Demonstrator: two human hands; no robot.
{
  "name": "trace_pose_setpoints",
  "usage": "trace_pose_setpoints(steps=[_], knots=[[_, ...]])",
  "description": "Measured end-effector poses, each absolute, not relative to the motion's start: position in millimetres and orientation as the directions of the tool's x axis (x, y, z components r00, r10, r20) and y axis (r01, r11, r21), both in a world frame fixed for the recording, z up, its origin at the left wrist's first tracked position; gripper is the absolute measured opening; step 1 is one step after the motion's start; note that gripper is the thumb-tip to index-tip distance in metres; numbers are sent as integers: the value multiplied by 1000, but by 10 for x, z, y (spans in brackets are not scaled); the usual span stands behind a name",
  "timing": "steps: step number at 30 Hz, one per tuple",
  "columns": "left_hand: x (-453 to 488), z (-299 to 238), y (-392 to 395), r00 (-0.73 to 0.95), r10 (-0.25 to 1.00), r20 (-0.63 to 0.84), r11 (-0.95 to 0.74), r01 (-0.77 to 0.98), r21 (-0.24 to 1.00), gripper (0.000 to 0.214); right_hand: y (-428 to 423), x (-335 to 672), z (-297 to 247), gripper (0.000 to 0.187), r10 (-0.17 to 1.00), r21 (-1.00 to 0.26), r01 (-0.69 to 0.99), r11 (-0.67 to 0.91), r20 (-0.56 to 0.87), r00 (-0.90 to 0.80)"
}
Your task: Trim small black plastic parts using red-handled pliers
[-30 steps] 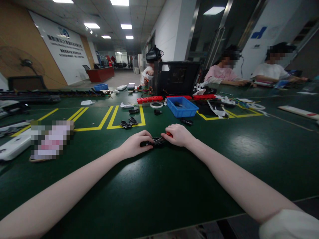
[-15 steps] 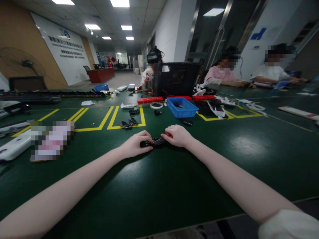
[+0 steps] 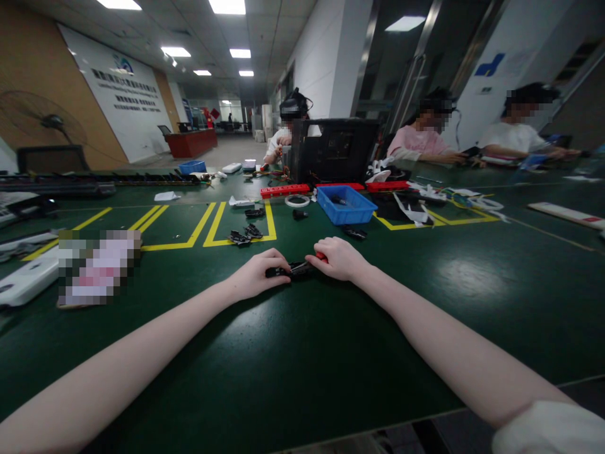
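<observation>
My left hand (image 3: 258,275) is closed over the left end of a small black part (image 3: 290,270) that lies on the green table (image 3: 302,353). Close beside it, my right hand (image 3: 338,258) is curled round a tool with a red handle (image 3: 321,256), whose tip meets the black part. Both forearms stretch forward from the near edge. More small black parts (image 3: 244,234) lie just beyond my hands, inside yellow floor-style markings (image 3: 212,224).
A blue bin (image 3: 347,204), a tape roll (image 3: 297,200), red strips (image 3: 284,188) and a black box (image 3: 333,149) stand further back. Three other people sit at the far side. White items (image 3: 26,280) lie at the left edge, a fan (image 3: 45,123) behind them.
</observation>
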State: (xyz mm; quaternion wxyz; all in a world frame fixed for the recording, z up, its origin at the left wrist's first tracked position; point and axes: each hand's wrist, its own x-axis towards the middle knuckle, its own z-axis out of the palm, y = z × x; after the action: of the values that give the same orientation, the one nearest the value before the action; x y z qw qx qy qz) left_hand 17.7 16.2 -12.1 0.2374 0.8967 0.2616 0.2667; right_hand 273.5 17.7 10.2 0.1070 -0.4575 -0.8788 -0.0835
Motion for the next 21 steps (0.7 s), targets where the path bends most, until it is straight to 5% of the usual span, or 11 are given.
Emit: trace_pose_setpoints(steps=[21], knots=[[189,-81,102,717,597,361,-762,364,536,13,167,2718,128,42,789,56,818,572,236,-567]])
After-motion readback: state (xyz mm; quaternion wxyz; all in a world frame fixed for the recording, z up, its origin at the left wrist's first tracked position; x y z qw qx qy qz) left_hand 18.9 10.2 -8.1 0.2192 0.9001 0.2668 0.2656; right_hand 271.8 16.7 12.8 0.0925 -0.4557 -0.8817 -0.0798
